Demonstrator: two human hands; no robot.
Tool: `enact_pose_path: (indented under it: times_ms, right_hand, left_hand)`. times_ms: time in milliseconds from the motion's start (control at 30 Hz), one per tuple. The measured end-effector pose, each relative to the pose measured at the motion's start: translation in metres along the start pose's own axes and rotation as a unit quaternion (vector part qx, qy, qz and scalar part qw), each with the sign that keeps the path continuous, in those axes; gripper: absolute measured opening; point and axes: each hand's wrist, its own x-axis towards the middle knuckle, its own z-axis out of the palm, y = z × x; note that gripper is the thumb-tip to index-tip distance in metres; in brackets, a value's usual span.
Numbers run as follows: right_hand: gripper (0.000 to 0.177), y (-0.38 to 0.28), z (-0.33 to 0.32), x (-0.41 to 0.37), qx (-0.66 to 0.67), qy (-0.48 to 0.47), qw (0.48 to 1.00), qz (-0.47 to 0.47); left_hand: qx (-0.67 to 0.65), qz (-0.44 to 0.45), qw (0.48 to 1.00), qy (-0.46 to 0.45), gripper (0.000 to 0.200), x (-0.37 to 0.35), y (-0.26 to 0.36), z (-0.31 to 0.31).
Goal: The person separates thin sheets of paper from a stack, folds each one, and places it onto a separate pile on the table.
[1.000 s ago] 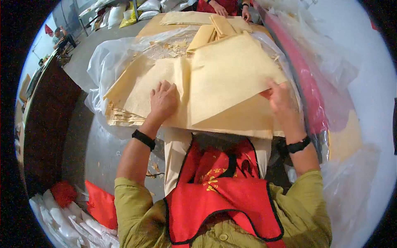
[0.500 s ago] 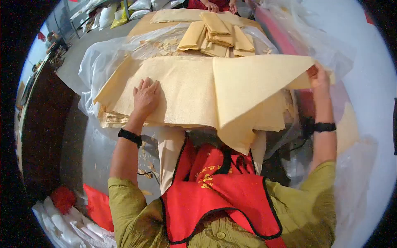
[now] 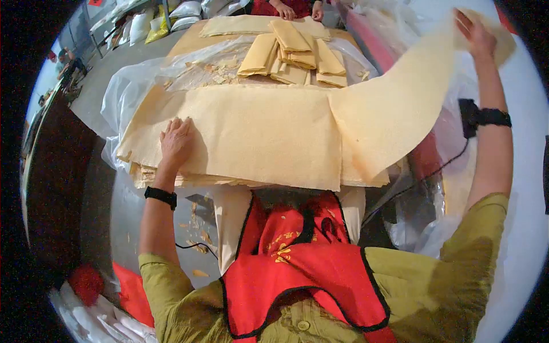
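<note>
My left hand (image 3: 178, 140) lies flat on the left part of a wide, pale yellow sheet (image 3: 251, 134), thin and faintly textured, on top of a stack of similar sheets with ragged edges. Up at the far right, my right hand (image 3: 477, 39) grips the end of a raised pale yellow sheet (image 3: 394, 108). This raised sheet curves from the stack's right side up to my fingers, and its far end is blurred by motion. Both wrists wear black bands.
Folded yellow bundles (image 3: 291, 51) are piled behind the stack, beside scattered flakes and clear plastic (image 3: 134, 86). Across the table a co-worker's hands (image 3: 283, 10) rest near another flat sheet (image 3: 257, 24). A cable (image 3: 412, 186) hangs from my right wrist. White sacks (image 3: 140, 27) stand at the back left.
My right hand has risen up and to the right, drawing the raised sheet out into a long curve. My left hand has shifted slightly left and down with the sheet under it.
</note>
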Motion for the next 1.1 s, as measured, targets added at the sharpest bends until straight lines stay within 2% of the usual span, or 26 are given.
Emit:
enact_pose_path:
  times_ms: [33,67,133,233,300,333,367,400,433,467,500,533,567,633,667,733,800,867,933,967,1000,1033,1067,1100]
  right_hand:
    - [0.03,0.019,0.019,0.005,0.018,-0.079,0.995,-0.053]
    - [0.025,0.038,0.038,0.011,0.044,-0.16,0.981,-0.101]
    - [0.025,0.046,0.113,-0.038,-0.032,-0.181,0.976,-0.119]
    - [0.025,0.079,0.241,-0.138,-0.187,-0.238,0.928,-0.219]
    - [0.025,0.112,0.327,-0.21,-0.312,-0.239,0.852,-0.346]
    - [0.025,0.124,0.361,-0.24,-0.307,-0.245,0.847,-0.357]
    - [0.024,0.05,0.308,-0.268,-0.149,-0.398,0.879,-0.217]
    - [0.023,0.04,0.316,-0.293,-0.103,-0.432,0.887,-0.128]
    - [0.023,0.037,0.321,-0.317,-0.034,-0.419,0.903,-0.094]
    - [0.024,0.036,0.32,-0.338,0.035,-0.403,0.912,-0.06]
    - [0.025,0.033,0.308,-0.35,0.036,-0.43,0.901,-0.046]
    - [0.026,0.029,0.293,-0.36,0.037,-0.458,0.887,-0.032]
    - [0.026,0.026,0.27,-0.371,0.051,-0.458,0.885,-0.063]
    - [0.026,0.033,0.225,-0.395,0.054,-0.489,0.86,-0.138]
    - [0.026,0.046,0.208,-0.406,0.044,-0.516,0.835,-0.185]
    - [0.029,0.07,0.179,-0.428,0.045,-0.475,0.835,-0.273]
    - [0.033,0.087,0.158,-0.437,-0.012,-0.492,0.823,-0.282]
    - [0.036,0.1,0.151,-0.441,-0.077,-0.482,0.817,-0.307]
    - [0.038,0.104,0.15,-0.439,-0.151,-0.447,0.812,-0.343]
    - [0.033,0.103,0.149,-0.433,-0.222,-0.525,0.782,-0.254]
    - [0.03,0.1,0.149,-0.421,-0.287,-0.592,0.736,-0.159]
    - [0.035,0.115,0.15,-0.412,-0.294,-0.573,0.747,-0.166]
    - [0.034,0.127,0.149,-0.406,-0.389,-0.597,0.674,-0.193]
    - [0.032,0.128,0.151,-0.391,-0.385,-0.57,0.721,-0.085]
  left_hand:
    - [0.0,-0.009,1.0,-0.022,0.039,0.002,0.0,-0.003]
    - [-0.084,-0.015,0.996,0.006,0.041,0.003,0.001,0.001]
    - [-0.25,-0.028,0.966,0.061,0.046,-0.001,0.014,0.004]
    - [-0.51,-0.044,0.857,0.065,0.056,-0.021,0.054,-0.031]
    - [-0.643,-0.049,0.763,0.057,0.063,-0.036,0.083,-0.061]
    - [-0.689,-0.053,0.722,0.045,0.063,-0.044,0.092,-0.066]
    - [-0.733,-0.056,0.677,0.033,0.064,-0.052,0.099,-0.069]
    - [-0.774,-0.058,0.631,0.02,0.065,-0.058,0.103,-0.071]
    - [-0.798,-0.096,0.595,0.009,0.059,-0.061,0.105,-0.071]
    - [-0.818,-0.075,0.571,0.016,0.058,-0.059,0.097,-0.057]
    - [-0.836,-0.055,0.545,0.023,0.056,-0.056,0.081,-0.031]
    - [-0.839,-0.065,0.539,0.046,0.056,-0.061,0.083,-0.033]
    - [-0.841,-0.074,0.532,0.069,0.055,-0.067,0.085,-0.035]
    - [-0.885,-0.213,0.415,-0.007,0.056,-0.073,0.076,-0.026]
    - [-0.882,-0.235,0.408,-0.016,0.052,-0.072,0.076,-0.021]
    - [-0.875,-0.28,0.393,-0.035,0.045,-0.07,0.076,-0.013]
    - [-0.853,-0.306,0.422,-0.023,0.038,-0.061,0.079,-0.01]
    - [-0.855,-0.28,0.436,0.036,0.028,-0.045,0.074,0.009]
    - [-0.851,-0.243,0.461,0.066,0.025,-0.029,0.08,-0.01]
    - [-0.843,-0.249,0.469,0.089,0.024,-0.017,0.079,-0.019]
    - [-0.865,-0.177,0.461,0.092,0.026,-0.008,0.075,-0.03]
    - [-0.85,-0.158,0.493,0.103,0.027,-0.003,0.072,-0.045]
    - [-0.833,-0.137,0.523,0.115,0.028,0.001,0.069,-0.058]
    - [-0.834,-0.138,0.523,0.111,0.029,0.003,0.065,-0.065]
